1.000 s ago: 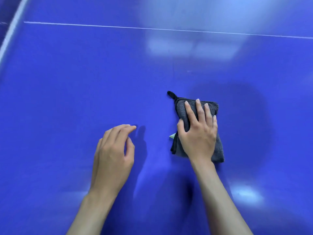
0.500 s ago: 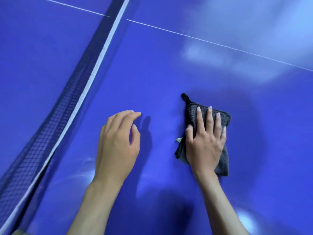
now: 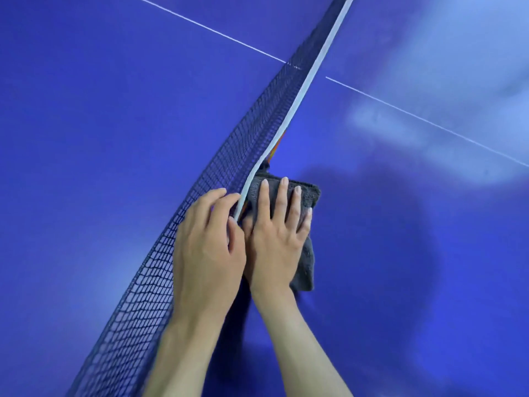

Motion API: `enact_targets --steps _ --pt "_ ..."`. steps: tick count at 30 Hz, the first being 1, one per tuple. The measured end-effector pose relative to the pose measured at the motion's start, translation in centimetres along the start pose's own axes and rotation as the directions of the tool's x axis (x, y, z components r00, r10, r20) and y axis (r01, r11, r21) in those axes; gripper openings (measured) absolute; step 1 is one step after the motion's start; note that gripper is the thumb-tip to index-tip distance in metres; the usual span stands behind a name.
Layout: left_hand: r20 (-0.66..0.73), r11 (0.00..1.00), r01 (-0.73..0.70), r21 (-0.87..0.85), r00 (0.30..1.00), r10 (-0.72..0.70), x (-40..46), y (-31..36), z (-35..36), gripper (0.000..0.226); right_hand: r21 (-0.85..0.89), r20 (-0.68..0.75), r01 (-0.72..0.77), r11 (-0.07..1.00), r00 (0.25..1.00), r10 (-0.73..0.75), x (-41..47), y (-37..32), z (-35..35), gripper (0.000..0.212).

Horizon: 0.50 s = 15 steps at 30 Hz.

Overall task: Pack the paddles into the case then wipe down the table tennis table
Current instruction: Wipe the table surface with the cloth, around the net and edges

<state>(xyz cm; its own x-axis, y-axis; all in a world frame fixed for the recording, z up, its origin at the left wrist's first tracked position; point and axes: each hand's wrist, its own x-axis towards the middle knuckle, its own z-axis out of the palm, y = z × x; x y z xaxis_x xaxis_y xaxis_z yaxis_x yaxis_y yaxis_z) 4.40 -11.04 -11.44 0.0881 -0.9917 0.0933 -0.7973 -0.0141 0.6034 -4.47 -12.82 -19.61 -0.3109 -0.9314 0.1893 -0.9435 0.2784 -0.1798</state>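
While the blue table tennis table (image 3: 400, 253) fills almost the whole frame, a dark mesh net (image 3: 177, 239) with a white top band is seen running diagonally from the lower left to the top right of centre. A dark grey folded cloth (image 3: 307, 196) is laid flat on the table just right of the net, at the centre of the frame, with its upper left corner tucked against the net's base. The cloth is pressed down by the right hand (image 3: 274, 236), whose fingers are held straight and spread across the fabric, pointing towards the top of the frame; nothing is gripped by them. The left hand (image 3: 206, 247) is placed immediately beside the right hand, touching it, and its fingers are curled over the white band of the net, which is pushed leftward at that spot; whether the band is actually pinched cannot be told. A thin white line (image 3: 429, 121) is drawn across the table from the upper left to the right edge, crossed by the net. A small patch of orange and red (image 3: 279, 140) is glimpsed under the net band just above the cloth, too little of it being shown for it to be identified. Pale reflections are spread over the upper right of the table surface.
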Motion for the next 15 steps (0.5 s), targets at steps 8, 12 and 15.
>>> enact_targets --steps 8,12,15 --pt "0.001 0.997 -0.067 0.030 0.998 0.067 0.1 -0.2 1.0 0.033 0.072 0.010 0.170 0.983 0.985 -0.171 0.8 2.1 0.3 0.053" --pt "0.046 0.994 -0.099 0.040 0.994 0.097 -0.9 1.4 2.7 0.031 0.096 -0.003 0.082 0.992 0.997 -0.082 1.3 6.0 -0.4 0.052" --pt "0.081 0.993 -0.119 0.013 0.990 0.118 -2.3 3.7 4.4 0.031 0.095 -0.024 0.004 0.995 1.000 -0.001 1.4 10.7 -1.3 0.052"
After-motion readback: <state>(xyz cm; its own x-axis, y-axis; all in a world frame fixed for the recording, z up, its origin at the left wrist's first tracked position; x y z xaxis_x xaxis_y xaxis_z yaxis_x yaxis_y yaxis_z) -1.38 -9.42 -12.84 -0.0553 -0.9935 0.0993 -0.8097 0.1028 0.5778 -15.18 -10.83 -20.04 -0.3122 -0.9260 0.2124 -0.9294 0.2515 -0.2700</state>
